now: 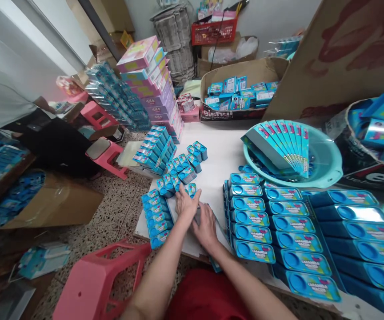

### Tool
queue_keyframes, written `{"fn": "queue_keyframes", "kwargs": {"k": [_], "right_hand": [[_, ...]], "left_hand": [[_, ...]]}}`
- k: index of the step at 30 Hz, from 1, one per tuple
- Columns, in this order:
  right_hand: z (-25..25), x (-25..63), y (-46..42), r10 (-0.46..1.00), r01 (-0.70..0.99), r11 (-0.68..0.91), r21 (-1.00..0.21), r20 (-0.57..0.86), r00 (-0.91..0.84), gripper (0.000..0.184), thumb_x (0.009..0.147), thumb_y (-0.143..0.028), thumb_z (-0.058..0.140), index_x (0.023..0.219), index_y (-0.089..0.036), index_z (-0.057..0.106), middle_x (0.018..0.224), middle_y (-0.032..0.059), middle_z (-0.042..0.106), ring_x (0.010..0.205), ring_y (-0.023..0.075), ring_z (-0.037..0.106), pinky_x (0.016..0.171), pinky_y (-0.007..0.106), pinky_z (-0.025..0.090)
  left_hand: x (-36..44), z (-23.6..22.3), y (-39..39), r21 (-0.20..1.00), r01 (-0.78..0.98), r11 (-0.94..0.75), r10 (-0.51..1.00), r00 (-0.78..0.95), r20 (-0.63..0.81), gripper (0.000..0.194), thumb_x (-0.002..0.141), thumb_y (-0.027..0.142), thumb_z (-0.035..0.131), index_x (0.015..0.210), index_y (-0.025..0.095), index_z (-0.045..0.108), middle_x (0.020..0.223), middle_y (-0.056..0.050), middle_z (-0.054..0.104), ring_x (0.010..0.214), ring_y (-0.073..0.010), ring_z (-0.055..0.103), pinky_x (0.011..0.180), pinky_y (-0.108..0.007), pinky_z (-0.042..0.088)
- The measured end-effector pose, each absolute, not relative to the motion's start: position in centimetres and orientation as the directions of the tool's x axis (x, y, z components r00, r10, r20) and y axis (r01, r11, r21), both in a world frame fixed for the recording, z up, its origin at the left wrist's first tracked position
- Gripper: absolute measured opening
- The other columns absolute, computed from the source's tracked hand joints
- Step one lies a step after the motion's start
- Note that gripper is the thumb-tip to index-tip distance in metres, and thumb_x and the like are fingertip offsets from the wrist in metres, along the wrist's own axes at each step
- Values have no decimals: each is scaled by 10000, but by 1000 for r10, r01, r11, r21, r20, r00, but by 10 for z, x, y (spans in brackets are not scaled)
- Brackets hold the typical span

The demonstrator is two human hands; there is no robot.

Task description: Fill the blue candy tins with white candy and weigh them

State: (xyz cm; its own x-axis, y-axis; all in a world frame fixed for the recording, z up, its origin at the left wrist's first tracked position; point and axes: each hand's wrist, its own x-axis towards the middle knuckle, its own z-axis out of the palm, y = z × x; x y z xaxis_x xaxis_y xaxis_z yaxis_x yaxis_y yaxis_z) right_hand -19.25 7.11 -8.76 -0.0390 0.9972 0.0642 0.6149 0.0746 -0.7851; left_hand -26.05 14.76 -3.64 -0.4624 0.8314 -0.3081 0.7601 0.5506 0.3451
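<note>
My left hand is on the white table, fingers and thumb around a small blue box with a printed top. Close beside it, my right hand is closed over a long grey-sided carton; my palm and fingers hide most of its shape. Beyond my left hand stand several loose small blue boxes in uneven rows. A neat row of similar boxes lines the table's left edge. Right of my hands are rows of blue "Caramelo Macizo" packs, each with a round recess.
A turquoise basin holds fanned blue cartons. Behind are an open cardboard box of blue packs and a tall pastel box stack. A pink stool stands at left front; another person is at far left.
</note>
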Motion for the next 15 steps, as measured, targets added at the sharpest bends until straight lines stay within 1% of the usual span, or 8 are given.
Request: {"fn": "queue_keyframes", "kwargs": {"k": [1, 3, 6, 8, 11, 13, 14, 15], "right_hand": [[-88, -185, 57, 993, 630, 116, -768, 93, -70, 500, 804, -201, 467, 1298, -134, 429, 1279, 164, 524, 1234, 314, 422, 983, 510, 395], [-90, -164, 25, 979, 643, 203, -739, 137, -152, 456, 828, -194, 455, 1284, -168, 456, 1288, 135, 534, 1255, 295, 423, 998, 485, 402], [-91, -126, -23, 964, 668, 250, -701, 114, -241, 403, 880, -206, 418, 1278, -214, 474, 1277, 93, 560, 1243, 250, 465, 994, 419, 432], [-93, -104, -46, 970, 726, 223, -651, 74, -231, 384, 901, -258, 407, 1275, -219, 486, 1241, 99, 586, 1189, 259, 520, 957, 418, 460], [-97, -87, -59, 987, 833, 138, -536, 2, -162, 342, 905, -336, 406, 1168, -196, 574, 1089, 132, 651, 1018, 298, 610, 857, 443, 497], [-100, -87, -57, 993, 891, 72, -447, -55, -107, 323, 902, -372, 417, 1026, -169, 635, 949, 151, 676, 892, 306, 638, 779, 427, 510], [-102, -88, -54, 994, 908, 36, -417, -78, -75, 320, 899, -383, 426, 955, -162, 650, 885, 154, 681, 837, 300, 646, 740, 406, 514], [-104, -89, -51, 995, 911, -4, -412, -95, -39, 312, 895, -383, 442, 892, -159, 659, 826, 153, 682, 783, 289, 652, 696, 379, 514]], "left_hand": [[-256, -37, 151, 314, 764, 564, 822, -483, -301, 858, 789, 639, 463, 1446, 159, 192, 1282, -248, 454, 1065, -370, 569, 824, -463, 451], [-250, -37, 155, 276, 778, 564, 822, -495, -282, 785, 808, 564, 474, 1441, 177, 217, 1253, -230, 464, 1051, -366, 568, 813, -471, 450], [-250, -38, 151, 276, 844, 461, 878, -388, -281, 702, 788, 408, 535, 1413, 217, 278, 1243, -192, 470, 1113, -354, 517, 850, -470, 434], [-252, -39, 144, 279, 884, 374, 912, -296, -285, 745, 733, 345, 591, 1404, 237, 286, 1302, -175, 434, 1181, -355, 453, 893, -487, 413], [-253, -43, 135, 223, 904, 364, 913, -299, -276, 771, 728, 363, 594, 1417, 245, 267, 1352, -172, 380, 1217, -372, 404, 893, -518, 407], [-253, -43, 133, 172, 919, 356, 916, -305, -261, 731, 764, 396, 567, 1418, 229, 285, 1283, -182, 424, 1183, -372, 434, 871, -505, 423], [-255, -41, 132, 156, 932, 326, 927, -282, -248, 705, 779, 406, 556, 1412, 220, 306, 1234, -181, 455, 1159, -365, 457, 869, -494, 428], [-257, -37, 131, 149, 947, 283, 943, -246, -224, 682, 791, 410, 550, 1403, 210, 327, 1193, -176, 482, 1138, -355, 477, 876, -483, 429]]}}
